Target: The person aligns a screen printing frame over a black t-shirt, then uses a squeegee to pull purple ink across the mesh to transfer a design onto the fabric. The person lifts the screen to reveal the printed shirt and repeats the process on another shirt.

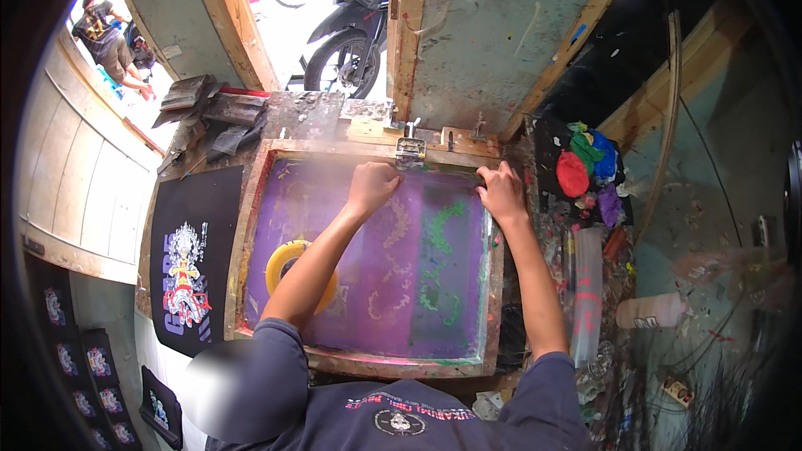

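A wooden-framed printing screen (pixel 376 365) with purple mesh and green patches lies flat on the bench before me. My left hand (pixel 373 187) is closed above the mesh near the far rail, left of the metal hinge clamp (pixel 410 150). Whatever its fingers hold, if anything, is hidden. My right hand (pixel 503 194) is at the frame's far right corner, fingers bent and thumb toward the mesh. What those fingers grip does not show clearly. A yellow roll of tape (pixel 276 266) rests on the left part of the mesh, partly behind my left forearm.
Left of the screen lies a black printed fabric piece (pixel 196 250). Dark squeegee-like blocks (pixel 225 108) are piled at the far left. Colourful ink-stained lumps (pixel 574 174) and a clear plastic tube (pixel 587 284) lie on the right. A person (pixel 109 38) sits outside near parked motorbikes (pixel 347 42).
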Available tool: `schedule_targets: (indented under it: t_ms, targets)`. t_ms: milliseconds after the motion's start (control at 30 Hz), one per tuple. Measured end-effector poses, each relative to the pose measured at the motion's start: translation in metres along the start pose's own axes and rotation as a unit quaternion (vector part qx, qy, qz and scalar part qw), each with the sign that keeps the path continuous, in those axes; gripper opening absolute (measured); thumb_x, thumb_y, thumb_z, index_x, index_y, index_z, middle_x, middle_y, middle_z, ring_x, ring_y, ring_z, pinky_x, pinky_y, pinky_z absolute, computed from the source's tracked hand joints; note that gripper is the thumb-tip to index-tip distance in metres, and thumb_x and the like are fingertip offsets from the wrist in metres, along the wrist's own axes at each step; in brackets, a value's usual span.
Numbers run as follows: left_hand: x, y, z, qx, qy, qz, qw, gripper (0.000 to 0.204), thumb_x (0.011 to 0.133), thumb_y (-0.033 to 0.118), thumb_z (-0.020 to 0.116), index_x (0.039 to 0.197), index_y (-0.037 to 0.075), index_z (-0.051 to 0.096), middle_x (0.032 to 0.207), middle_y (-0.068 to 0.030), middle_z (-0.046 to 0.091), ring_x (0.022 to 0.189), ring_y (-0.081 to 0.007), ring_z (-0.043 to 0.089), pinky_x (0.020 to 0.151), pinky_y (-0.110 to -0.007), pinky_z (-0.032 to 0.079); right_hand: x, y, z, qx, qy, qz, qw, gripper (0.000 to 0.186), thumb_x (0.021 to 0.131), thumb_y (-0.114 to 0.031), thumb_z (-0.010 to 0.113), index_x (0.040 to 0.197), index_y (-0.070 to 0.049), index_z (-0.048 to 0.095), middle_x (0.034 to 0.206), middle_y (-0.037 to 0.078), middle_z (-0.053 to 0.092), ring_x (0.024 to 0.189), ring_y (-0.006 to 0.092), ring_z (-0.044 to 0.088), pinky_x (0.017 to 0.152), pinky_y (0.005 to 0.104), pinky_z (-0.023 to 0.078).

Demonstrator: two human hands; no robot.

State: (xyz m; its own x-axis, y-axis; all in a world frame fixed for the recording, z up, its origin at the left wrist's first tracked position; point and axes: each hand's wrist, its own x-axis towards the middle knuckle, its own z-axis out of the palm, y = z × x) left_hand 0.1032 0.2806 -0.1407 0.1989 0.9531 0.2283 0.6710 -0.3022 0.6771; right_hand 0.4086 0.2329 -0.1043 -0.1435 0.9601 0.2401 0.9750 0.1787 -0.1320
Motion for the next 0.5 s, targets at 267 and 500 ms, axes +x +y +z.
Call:
schedule_targets:
  t_ms: [267, 500]
  targets:
    - [0.001, 0.005, 0.0, 0.072, 0.014, -0.021, 0.997, 0.026, 0.08, 0.027, 0.082, 0.087, 0.003, 0.082, 0.082, -0.0151, 0.078, 0.079, -0.0285, 0.078, 0.081, -0.038, 0.061, 0.012, -0.006, 0.006, -0.1, 0.033, -0.05, 0.993, 0.02, 0.078, -0.002, 0.078, 0.096, -0.006, 0.07, 0.099, 0.012, 0.072, 0.112, 0.0313, 0.065, 0.094, 0.0438, 0.054]
    - [0.005, 0.013, -0.007, 0.087, 0.015, -0.055, 0.995, 0.031, 0.076, 0.031, 0.082, 0.087, 0.002, 0.08, 0.084, -0.0178, 0.077, 0.083, -0.0313, 0.077, 0.083, -0.041, 0.06, 0.011, -0.006, 0.016, -0.103, 0.079, -0.036, 0.991, 0.017, 0.083, 0.001, 0.069, 0.099, -0.006, 0.068, 0.101, 0.013, 0.071, 0.107, 0.031, 0.066, 0.091, 0.0443, 0.054]
